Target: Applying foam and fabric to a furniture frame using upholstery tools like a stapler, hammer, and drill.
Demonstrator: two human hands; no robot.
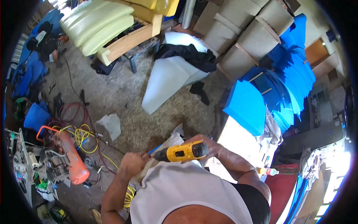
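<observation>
A yellow and black cordless drill (182, 151) is held in front of my chest, its black nose toward the left. My right hand (209, 146) grips it from the right, with most of the fingers hidden beneath the drill body. Just left of the drill's nose, my left hand (135, 162) is closed. What its fingers hold is hidden. A thin blue strip (155, 149) shows beside those fingertips. Below and beyond the drill lies pale, crumpled-looking material (173, 140), mostly covered by the drill and my hands.
An orange air compressor (74, 160) and coiled yellow hose (85, 138) lie at left. White sheeting (167, 80) covers floor ahead. Blue panels (246, 106) stack on a white table (238, 140) at right. Pale yellow cushions (97, 24) rest on a bench. A person (46, 43) is far left.
</observation>
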